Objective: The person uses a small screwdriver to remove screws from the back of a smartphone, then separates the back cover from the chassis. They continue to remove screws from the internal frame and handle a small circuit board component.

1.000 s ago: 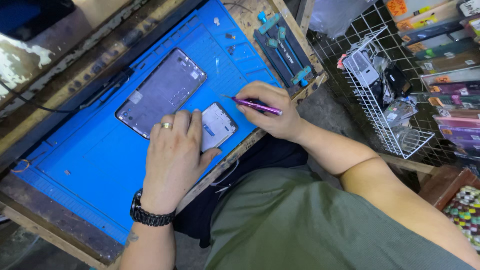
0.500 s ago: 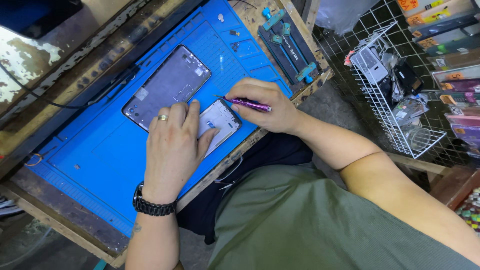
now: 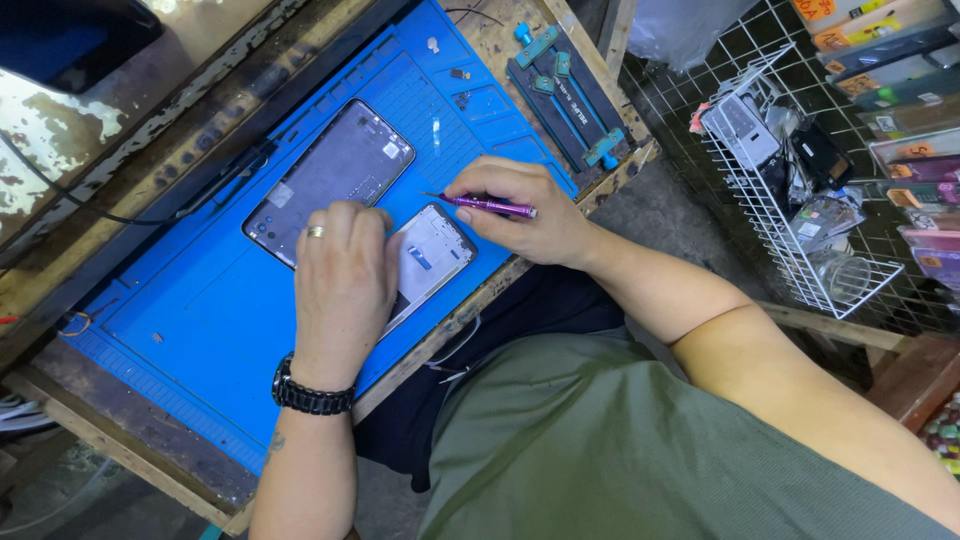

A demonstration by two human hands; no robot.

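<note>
At frame centre, the left hand is pressing flat on a white opened phone body on the blue silicone work mat. The right hand is gripping a slim purple screwdriver, tip above it. The dark rectangular screen panel is lying detached upper left; remaining screws possibly unfinished.

Blue mat on wooden bench

blue work mat; dark phone frame; clamp holder; white wire rack.
</note>
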